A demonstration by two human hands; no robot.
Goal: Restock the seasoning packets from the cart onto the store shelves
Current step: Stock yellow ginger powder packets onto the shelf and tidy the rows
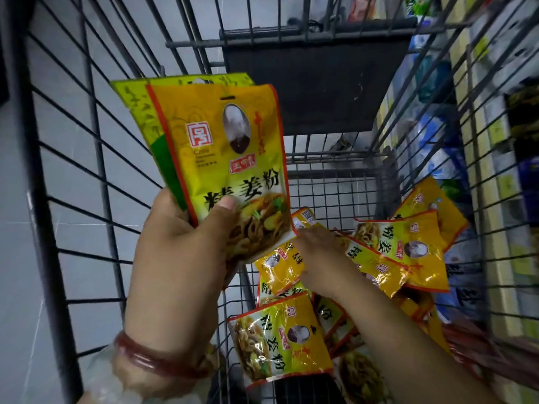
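Loose packets [393, 252] lie in the cart [329, 182]; store shelves [495, 158] stand right.

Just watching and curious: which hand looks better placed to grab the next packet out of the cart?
The right hand, probably. It is already down in the cart, reaching among the loose packets. The left hand is up higher, gripping a stack of packets between thumb and fingers.

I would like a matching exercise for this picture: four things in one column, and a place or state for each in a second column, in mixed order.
Things:
1. left hand
2. right hand
3. wire cart
4. bracelet

Places or states:
A. reaches among loose packets
B. on the left wrist
C. grips upright yellow packets
D. holds the loose packets

Pairs: 1-C, 2-A, 3-D, 4-B
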